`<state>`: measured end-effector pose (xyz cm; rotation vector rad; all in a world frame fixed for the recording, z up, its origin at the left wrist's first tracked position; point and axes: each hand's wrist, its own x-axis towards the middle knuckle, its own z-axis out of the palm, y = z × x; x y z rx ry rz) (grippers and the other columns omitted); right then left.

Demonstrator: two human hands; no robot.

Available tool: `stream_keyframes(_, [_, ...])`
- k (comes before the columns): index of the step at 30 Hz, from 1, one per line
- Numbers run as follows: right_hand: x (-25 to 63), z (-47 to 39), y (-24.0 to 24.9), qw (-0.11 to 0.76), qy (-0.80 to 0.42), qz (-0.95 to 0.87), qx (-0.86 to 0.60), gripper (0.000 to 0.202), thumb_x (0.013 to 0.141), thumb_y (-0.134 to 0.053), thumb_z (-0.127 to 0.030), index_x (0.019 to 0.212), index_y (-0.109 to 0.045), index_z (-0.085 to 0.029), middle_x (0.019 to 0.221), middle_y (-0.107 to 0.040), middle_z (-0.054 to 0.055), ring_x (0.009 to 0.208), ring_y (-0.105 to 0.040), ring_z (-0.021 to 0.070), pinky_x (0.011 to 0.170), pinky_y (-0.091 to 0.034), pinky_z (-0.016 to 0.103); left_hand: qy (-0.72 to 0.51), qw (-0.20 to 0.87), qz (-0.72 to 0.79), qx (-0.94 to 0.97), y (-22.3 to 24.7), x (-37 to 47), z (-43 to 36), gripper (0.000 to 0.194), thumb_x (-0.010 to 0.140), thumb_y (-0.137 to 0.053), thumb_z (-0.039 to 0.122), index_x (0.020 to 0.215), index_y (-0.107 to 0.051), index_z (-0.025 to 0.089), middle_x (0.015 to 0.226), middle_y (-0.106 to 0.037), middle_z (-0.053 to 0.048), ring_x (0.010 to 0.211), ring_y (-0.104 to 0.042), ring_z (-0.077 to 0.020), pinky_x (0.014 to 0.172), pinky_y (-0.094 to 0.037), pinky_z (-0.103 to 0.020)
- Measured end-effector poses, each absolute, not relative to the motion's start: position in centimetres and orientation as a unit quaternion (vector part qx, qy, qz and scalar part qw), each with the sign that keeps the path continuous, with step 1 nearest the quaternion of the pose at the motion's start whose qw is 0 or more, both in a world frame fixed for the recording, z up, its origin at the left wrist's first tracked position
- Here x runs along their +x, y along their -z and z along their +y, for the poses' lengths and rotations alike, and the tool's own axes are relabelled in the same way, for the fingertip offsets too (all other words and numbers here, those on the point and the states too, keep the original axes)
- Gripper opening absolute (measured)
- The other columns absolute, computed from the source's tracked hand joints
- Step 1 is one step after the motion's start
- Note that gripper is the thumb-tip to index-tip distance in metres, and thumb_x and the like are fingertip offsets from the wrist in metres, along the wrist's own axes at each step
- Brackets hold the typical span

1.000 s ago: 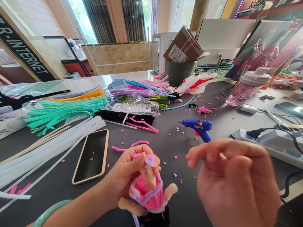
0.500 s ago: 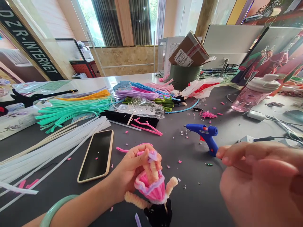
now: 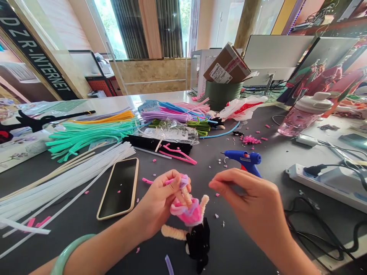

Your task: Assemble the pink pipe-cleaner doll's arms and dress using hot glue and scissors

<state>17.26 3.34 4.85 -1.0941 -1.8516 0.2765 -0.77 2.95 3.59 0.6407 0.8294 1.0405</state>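
My left hand (image 3: pixel 166 194) is closed around the feet of a pipe-cleaner doll (image 3: pixel 192 212), which hangs head down. The doll has a pink skirt with a lilac edge, beige limbs and black hair. Lilac fuzzy strip shows at its feet by my fingertips, and a pink pipe cleaner (image 3: pixel 147 180) sticks out to the left of my hand. To the right of the doll, apart from it, is my right hand (image 3: pixel 246 196), thumb and fingertips pinched together; what lies between them, if anything, cannot be made out. Behind it rests a blue glue gun (image 3: pixel 243 158), partly covered by the hand.
A phone (image 3: pixel 118 189) lies left of my hands, beside white pipe cleaners (image 3: pixel 71 179) and a green bundle (image 3: pixel 91 135). Pink scraps (image 3: pixel 250 139) are scattered about. On the right are a power strip (image 3: pixel 329 183), black cables (image 3: pixel 312 229) and a pink bottle (image 3: pixel 304 114).
My right hand has moved left and away from the camera, toward the doll. The doll has tilted slightly and shifted a little right, still in my left hand.
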Motion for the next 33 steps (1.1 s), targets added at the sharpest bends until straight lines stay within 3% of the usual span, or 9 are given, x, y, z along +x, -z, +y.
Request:
stream_keyframes(3, [17.5,4.2,-3.7,0.358,-0.113,-0.812,-0.447,0.017,0.081,-0.057,-0.014,0.068,-0.064,-0.020,0.064,-0.067,0.000,0.054,-0.061,0.0136,0.048,-0.047,0.022,-0.471,0.723,0.416,0.288,-3.5,-0.8,3.1,0.024,0.081,-0.062,0.027,0.063,-0.054,0.014,0.055,-0.057,0.001,0.039,-0.041,-0.0042,0.041,-0.034,-0.016])
stream_keyframes(7, [17.9,5.2,-1.8,0.313,-0.100,-0.834,-0.444,0.026,0.072,-0.049,-0.002,0.070,-0.067,-0.020,0.068,-0.071,0.004,0.058,-0.066,0.0182,0.050,-0.048,0.026,-0.480,0.709,0.451,0.251,-3.8,-0.9,3.2,0.022,0.084,-0.056,0.025,0.065,-0.058,0.014,0.057,-0.059,-0.003,0.058,-0.055,-0.0115,0.059,-0.045,-0.020])
stream_keyframes(11, [17.7,5.2,-1.3,0.332,-0.090,-0.825,-0.448,0.031,0.071,-0.044,0.001,0.078,-0.068,-0.019,0.074,-0.073,0.006,0.060,-0.067,0.0188,0.054,-0.050,0.027,-0.475,0.710,0.464,0.236,-4.4,-0.7,3.0,0.020,0.083,-0.055,0.024,0.068,-0.063,0.013,0.061,-0.060,-0.002,0.059,-0.055,-0.0121,0.060,-0.046,-0.022])
stream_keyframes(15, [16.8,4.3,-2.4,0.391,-0.085,-0.808,-0.432,0.016,0.081,-0.052,-0.010,0.083,-0.065,-0.017,0.077,-0.071,0.005,0.065,-0.066,0.0164,0.058,-0.050,0.025,-0.472,0.713,0.459,0.242,-4.7,-0.2,2.7,0.027,0.082,-0.053,0.020,0.056,-0.059,0.013,0.058,-0.057,-0.001,0.055,-0.052,-0.0113,0.059,-0.045,-0.022])
stream_keyframes(19, [15.9,3.3,-3.2,0.434,-0.087,-0.805,-0.395,0.009,0.082,-0.057,-0.011,0.080,-0.062,-0.018,0.072,-0.068,0.001,0.063,-0.062,0.0122,0.060,-0.049,0.021,-0.463,0.716,0.446,0.272,-4.7,0.3,2.2,0.026,0.082,-0.054,0.020,0.057,-0.058,0.014,0.053,-0.057,-0.003,0.053,-0.051,-0.0131,0.054,-0.043,-0.023])
stream_keyframes(33, [15.6,2.9,-3.0,0.442,-0.041,-0.849,-0.288,0.017,0.090,-0.050,-0.014,0.082,-0.064,-0.014,0.078,-0.066,0.009,0.068,-0.060,0.0146,0.060,-0.050,0.025,-0.471,0.734,0.409,0.269,-4.2,1.1,0.8,0.027,0.079,-0.064,0.030,0.058,-0.053,0.016,0.053,-0.058,0.000,0.053,-0.049,-0.0114,0.053,-0.042,-0.022])
